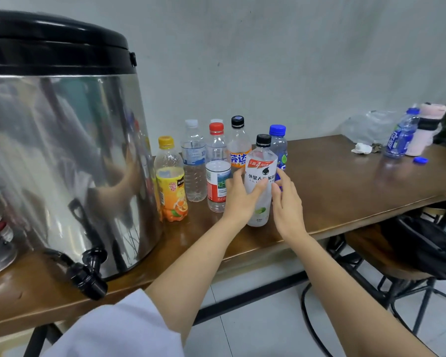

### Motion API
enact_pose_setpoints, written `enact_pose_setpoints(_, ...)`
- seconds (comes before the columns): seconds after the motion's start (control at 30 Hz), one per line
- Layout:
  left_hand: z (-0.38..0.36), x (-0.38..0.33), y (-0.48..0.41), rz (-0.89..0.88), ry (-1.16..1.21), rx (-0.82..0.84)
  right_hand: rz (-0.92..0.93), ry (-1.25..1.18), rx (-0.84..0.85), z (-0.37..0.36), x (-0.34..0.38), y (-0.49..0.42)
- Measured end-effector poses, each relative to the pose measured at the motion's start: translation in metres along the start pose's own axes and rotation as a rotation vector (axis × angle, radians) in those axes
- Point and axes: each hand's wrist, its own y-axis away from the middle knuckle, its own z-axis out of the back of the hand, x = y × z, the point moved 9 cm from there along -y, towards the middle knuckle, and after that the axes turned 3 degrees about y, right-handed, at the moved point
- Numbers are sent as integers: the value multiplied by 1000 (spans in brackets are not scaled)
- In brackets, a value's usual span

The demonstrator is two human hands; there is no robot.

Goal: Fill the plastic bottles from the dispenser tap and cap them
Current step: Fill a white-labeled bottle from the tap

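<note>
A steel dispenser [62,150] with a black lid stands on the left of the wooden table [345,181], its black tap [88,274] over the front edge. Several capped plastic bottles stand beside it: an orange-juice bottle [170,181], a clear white-capped one [194,163], a red-capped one [216,176], a black-capped orange-label one [238,145] and a blue-capped one [278,145]. In front stands a white-label bottle [260,176] with a black cap. My left hand [238,199] holds it, thumb across the label. My right hand [287,204] touches its right side with straight fingers.
At the table's far right stand a blue-label bottle [399,137] and a pink tumbler [428,130], with a loose blue cap [420,160], a crumpled tissue [362,148] and a clear plastic bag [366,124] nearby. A black bag [422,248] lies on a stool beneath the table.
</note>
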Motion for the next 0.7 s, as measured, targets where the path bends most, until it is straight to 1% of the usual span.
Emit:
enact_pose_setpoints(0.17,34,-10,37,-49,-5,-22,129,-56,16,2,30,32)
enact_pose_setpoints(0.23,55,-21,58,-94,-36,-46,188,-93,32,2,52,46)
enact_pose_setpoints(0.33,90,-35,92,-156,-18,-96,270,-155,82,0,86,65)
enact_pose_setpoints(0.47,132,-38,140,-131,8,-172,332,-163,78,0,135,80)
enact_pose_setpoints(0.53,145,-36,162,-129,7,-182,344,-126,102,-2,161,85)
enact_pose_setpoints(0.6,158,-33,185,-152,-5,-191,395,20,155,-10,193,94)
enact_pose_setpoints(0.7,176,-22,212,-156,-73,-244,583,489,207,-28,235,117)
